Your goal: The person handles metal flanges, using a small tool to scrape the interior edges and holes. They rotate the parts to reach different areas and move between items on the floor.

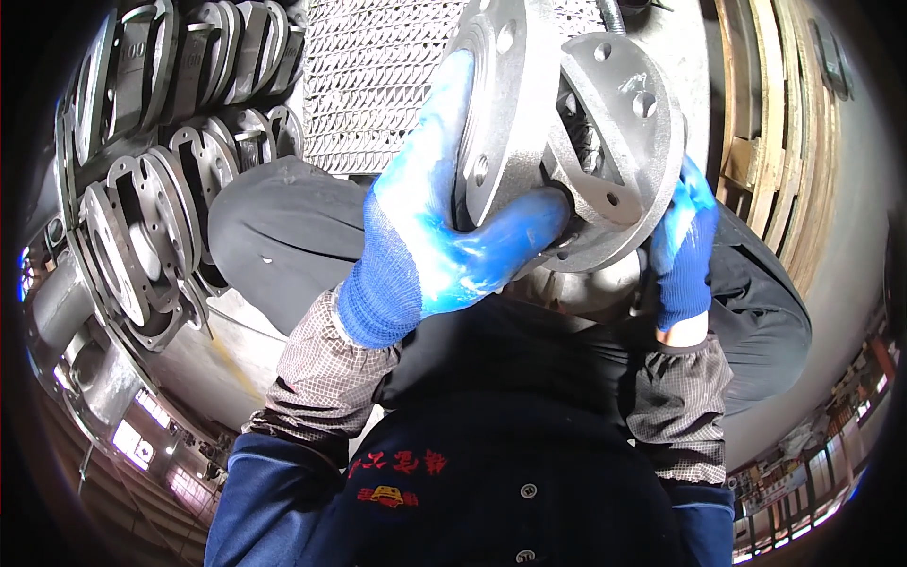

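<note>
I hold a heavy grey cast-metal valve body (pixel 567 142) with two round bolt-hole flanges, raised close in front of me. My left hand (pixel 444 208), in a blue coated glove, wraps over the left flange, with the thumb hooked under the neck between the flanges. My right hand (pixel 685 241), also in a blue glove, grips the rim of the right flange from the far side and is mostly hidden behind it. The part sits above my bent knees in dark trousers (pixel 283 236).
A row of grey metal flanged plates and castings (pixel 142 217) stands stacked on edge at the left. A perforated metal grating (pixel 378 76) lies behind the valve body. Wooden pallets (pixel 775 142) lean at the right. The floor (pixel 217 350) is pale concrete.
</note>
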Motion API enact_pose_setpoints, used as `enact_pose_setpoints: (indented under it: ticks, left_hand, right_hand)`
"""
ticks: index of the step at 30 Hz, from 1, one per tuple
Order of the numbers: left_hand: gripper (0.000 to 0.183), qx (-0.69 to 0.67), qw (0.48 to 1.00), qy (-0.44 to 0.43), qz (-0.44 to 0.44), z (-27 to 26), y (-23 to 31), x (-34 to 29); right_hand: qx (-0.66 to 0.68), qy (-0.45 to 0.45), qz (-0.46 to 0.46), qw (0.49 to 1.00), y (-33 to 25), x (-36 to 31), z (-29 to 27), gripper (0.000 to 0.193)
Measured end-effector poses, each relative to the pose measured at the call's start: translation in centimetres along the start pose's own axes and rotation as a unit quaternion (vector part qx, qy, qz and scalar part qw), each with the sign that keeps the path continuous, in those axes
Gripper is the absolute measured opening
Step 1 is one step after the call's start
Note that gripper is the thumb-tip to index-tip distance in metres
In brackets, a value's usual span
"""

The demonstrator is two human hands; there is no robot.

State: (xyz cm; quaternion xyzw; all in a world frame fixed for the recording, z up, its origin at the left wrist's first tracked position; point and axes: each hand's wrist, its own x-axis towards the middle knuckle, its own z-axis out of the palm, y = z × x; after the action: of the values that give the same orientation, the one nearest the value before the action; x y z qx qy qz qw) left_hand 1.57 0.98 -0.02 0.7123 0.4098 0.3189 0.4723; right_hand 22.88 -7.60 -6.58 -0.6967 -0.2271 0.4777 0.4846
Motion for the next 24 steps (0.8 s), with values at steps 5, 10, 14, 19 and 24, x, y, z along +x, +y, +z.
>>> enact_pose_setpoints:
  ticks: [5, 10, 14, 19, 24]
  left_hand:
    - [0.083, -0.005, 1.0, -0.009, -0.025, -0.4, 0.1, 0.1]
    - [0.064, -0.063, 0.996, -0.02, -0.054, -0.1, 1.0, 0.4]
    - [0.063, -0.061, 0.997, -0.008, -0.052, -0.2, 0.2, -0.3]
    - [0.08, -0.067, 0.997, 0.018, -0.032, -0.7, -0.2, 0.3]
    - [0.075, -0.064, 0.991, 0.016, -0.12, -1.7, 0.1, -0.5]
  right_hand:
    - [0.113, -0.073, 0.085, 0.987, 1.5, 0.0, 4.0, 0.032]
    - [0.033, -0.096, 0.069, 0.992, 2.9, 0.4, 5.3, 0.029]
    - [0.006, -0.105, 0.056, 0.993, 3.8, 0.5, 6.4, 0.028]
    - [-0.021, -0.096, 0.037, 0.995, 3.8, 0.5, 6.5, 0.026]
    - [-0.021, -0.075, 0.009, 0.997, 3.7, 0.9, 6.4, 0.024]
